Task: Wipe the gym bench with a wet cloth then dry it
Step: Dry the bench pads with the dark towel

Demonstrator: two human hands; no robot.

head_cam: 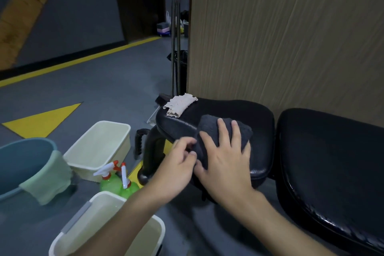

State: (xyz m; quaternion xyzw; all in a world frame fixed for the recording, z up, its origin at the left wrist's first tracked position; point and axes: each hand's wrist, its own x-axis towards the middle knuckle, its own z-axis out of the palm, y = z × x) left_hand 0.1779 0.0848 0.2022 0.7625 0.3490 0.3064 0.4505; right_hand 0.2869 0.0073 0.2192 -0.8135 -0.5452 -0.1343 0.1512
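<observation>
Here, the right hand lies flat, fingers spread, on a dark grey folded terry cloth atop the black padded vinyl bench seat. The left hand, blurred, pinches the cloth's left edge with curled fingertips; much of the cloth is hidden under both hands. A pale crumpled rag sits at the seat's far end. The longer black back pad runs off the right edge. The nearest cream plastic tub is cut off below, partly behind the left forearm.
</observation>
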